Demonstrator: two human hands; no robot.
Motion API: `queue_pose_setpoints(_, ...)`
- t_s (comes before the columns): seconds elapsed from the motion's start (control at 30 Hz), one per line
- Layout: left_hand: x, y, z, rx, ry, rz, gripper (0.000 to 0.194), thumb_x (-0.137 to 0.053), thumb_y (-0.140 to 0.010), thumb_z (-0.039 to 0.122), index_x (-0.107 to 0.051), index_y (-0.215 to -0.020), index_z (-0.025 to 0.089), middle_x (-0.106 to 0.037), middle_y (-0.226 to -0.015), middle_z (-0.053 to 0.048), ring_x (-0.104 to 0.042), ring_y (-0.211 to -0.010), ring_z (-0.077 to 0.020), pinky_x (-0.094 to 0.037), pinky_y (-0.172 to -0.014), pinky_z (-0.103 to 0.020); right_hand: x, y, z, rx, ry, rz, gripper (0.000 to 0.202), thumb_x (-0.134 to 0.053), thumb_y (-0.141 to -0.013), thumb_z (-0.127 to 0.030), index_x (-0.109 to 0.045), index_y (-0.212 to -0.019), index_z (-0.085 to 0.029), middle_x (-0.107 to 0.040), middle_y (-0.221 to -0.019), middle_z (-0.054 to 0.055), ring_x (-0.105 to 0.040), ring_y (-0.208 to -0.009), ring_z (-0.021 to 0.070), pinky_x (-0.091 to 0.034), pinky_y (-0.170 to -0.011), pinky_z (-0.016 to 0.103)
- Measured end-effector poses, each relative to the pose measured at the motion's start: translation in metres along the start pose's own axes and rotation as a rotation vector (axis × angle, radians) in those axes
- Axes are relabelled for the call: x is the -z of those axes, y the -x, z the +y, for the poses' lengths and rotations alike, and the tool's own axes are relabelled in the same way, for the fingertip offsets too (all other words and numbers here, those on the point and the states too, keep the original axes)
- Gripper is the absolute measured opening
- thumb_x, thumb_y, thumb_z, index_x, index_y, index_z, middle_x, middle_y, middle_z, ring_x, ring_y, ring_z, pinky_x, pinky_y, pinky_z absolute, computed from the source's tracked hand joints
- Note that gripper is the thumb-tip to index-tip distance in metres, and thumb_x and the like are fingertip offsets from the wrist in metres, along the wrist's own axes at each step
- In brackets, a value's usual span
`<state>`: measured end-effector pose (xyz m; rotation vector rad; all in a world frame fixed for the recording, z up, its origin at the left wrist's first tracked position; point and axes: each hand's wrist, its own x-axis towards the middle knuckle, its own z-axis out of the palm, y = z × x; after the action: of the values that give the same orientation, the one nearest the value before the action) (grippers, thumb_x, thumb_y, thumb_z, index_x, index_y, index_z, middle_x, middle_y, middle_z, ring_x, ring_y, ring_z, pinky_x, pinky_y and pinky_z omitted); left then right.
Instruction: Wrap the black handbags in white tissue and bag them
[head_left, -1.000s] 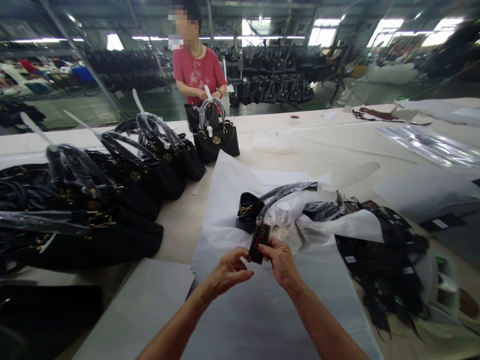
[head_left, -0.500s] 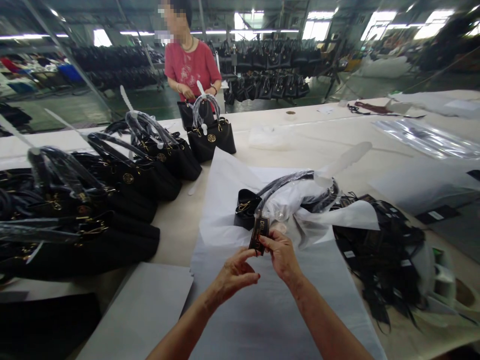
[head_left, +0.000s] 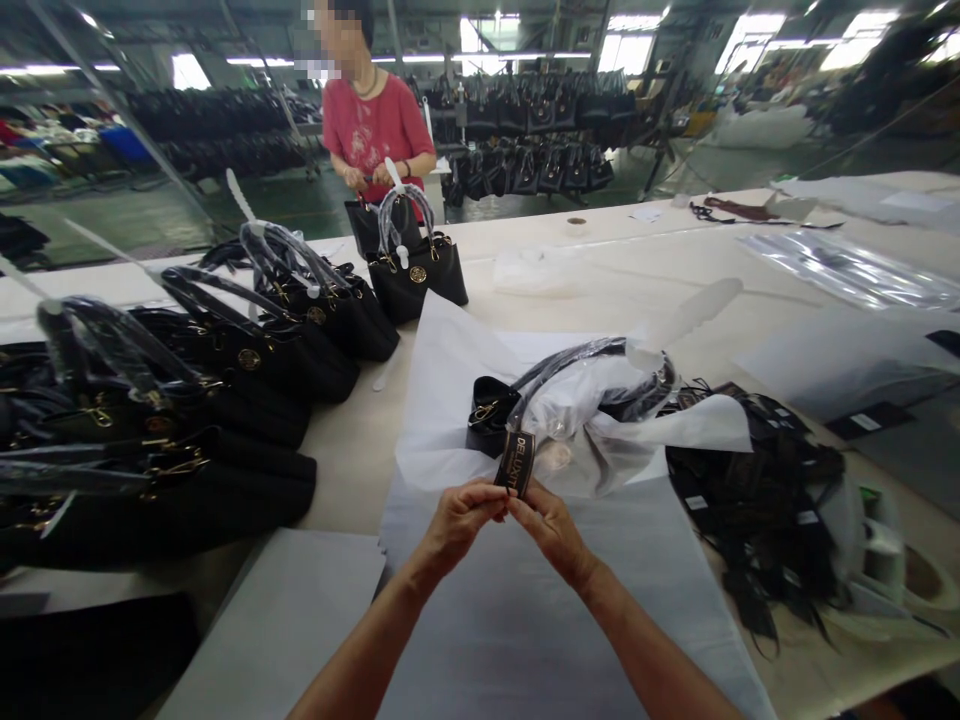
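Note:
Both my hands pinch a small black hang tag [head_left: 516,462] with gold lettering. My left hand [head_left: 457,520] grips its lower left edge and my right hand [head_left: 551,525] its lower right. The tag hangs from a black handbag [head_left: 495,415] lying on its side, half wrapped in white tissue paper [head_left: 450,410]. The bag's handle [head_left: 577,360] is sleeved in clear plastic. Everything rests on a large white sheet [head_left: 540,620] on the table.
Several black handbags [head_left: 247,350] with plastic-wrapped handles lie in a row at the left. A pile of black tags and cords [head_left: 757,490] sits at the right. Across the table a person in a red shirt [head_left: 375,130] handles an upright bag [head_left: 416,270].
My hands have drawn together under the tag and lifted it slightly, so its gold lettering faces me. The view has shifted a little; the person opposite keeps working at the bag.

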<state>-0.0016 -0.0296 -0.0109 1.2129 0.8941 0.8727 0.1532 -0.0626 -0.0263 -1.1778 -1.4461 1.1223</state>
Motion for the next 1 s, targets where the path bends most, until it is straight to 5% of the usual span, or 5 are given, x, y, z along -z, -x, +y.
queue_pose_setpoints(0.37,-0.004,-0.008,-0.015,-0.158,-0.268,0.022,0.028,-0.060,-0.077,0.042,-0.072,-0.076,0.017,-0.060,-0.063,-0.002,-0.053,-0.054,-0.0103,-0.046,-0.053,-0.022,0.009,0.001,0.008,-0.038,0.092,0.068,0.025,-0.066,-0.073,-0.041,-0.065,-0.064,-0.018,-0.052,-0.057,-0.001,-0.043,-0.055,0.0119,-0.036,-0.053,0.025)
queue_pose_setpoints(1.0,0.009,-0.012,-0.012,-0.194,-0.404,-0.012,0.020,-0.053,-0.078,0.023,-0.072,-0.081,0.019,-0.062,-0.063,-0.001,-0.057,-0.053,-0.0105,-0.048,-0.053,-0.020,0.014,-0.006,0.003,0.115,0.358,-0.007,0.015,-0.062,-0.079,-0.031,-0.067,-0.070,-0.020,-0.056,-0.060,0.001,-0.046,-0.055,0.0125,-0.034,-0.053,0.025)
